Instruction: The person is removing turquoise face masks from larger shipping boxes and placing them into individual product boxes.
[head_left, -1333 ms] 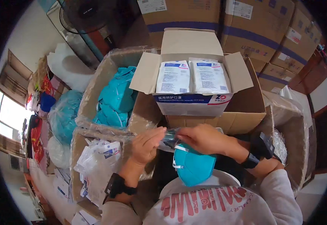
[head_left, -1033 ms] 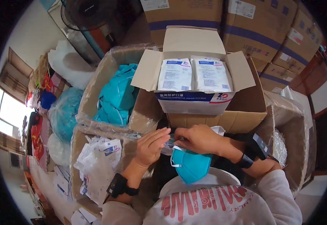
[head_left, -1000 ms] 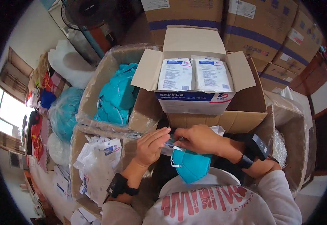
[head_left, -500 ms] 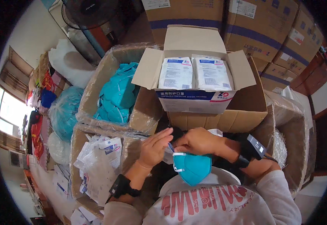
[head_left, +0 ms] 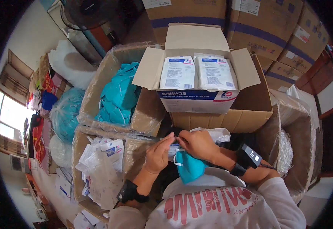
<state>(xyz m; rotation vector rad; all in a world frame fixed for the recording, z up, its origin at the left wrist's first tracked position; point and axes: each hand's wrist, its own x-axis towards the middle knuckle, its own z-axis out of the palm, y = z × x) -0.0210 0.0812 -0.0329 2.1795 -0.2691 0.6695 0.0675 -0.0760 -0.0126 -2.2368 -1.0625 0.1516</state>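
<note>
A teal face mask (head_left: 191, 168) with white ear straps hangs tilted below my right hand (head_left: 202, 144), just in front of my body. My right fingers are curled closed at the mask's upper end, though the exact grip point is partly hidden. My left hand (head_left: 157, 155) is beside it with fingers stretched out, tips close to the right fingertips. Whatever lies between the two sets of fingertips is hard to make out. Under and behind the right hand shows a white plastic packet (head_left: 218, 133), partly covered.
Ahead stands an open white-and-blue carton (head_left: 195, 103) holding packed white pouches (head_left: 177, 72), on a larger brown box (head_left: 227, 124). To the left, one box holds loose teal masks (head_left: 116, 93), another white wrappers (head_left: 103, 164). Stacked cartons (head_left: 265, 26) rise behind; an open box (head_left: 298, 152) stands right.
The mask has turned and moved slightly up and left under my right hand. My left fingers have drawn together and shifted a little. More of the white packet shows behind the right hand.
</note>
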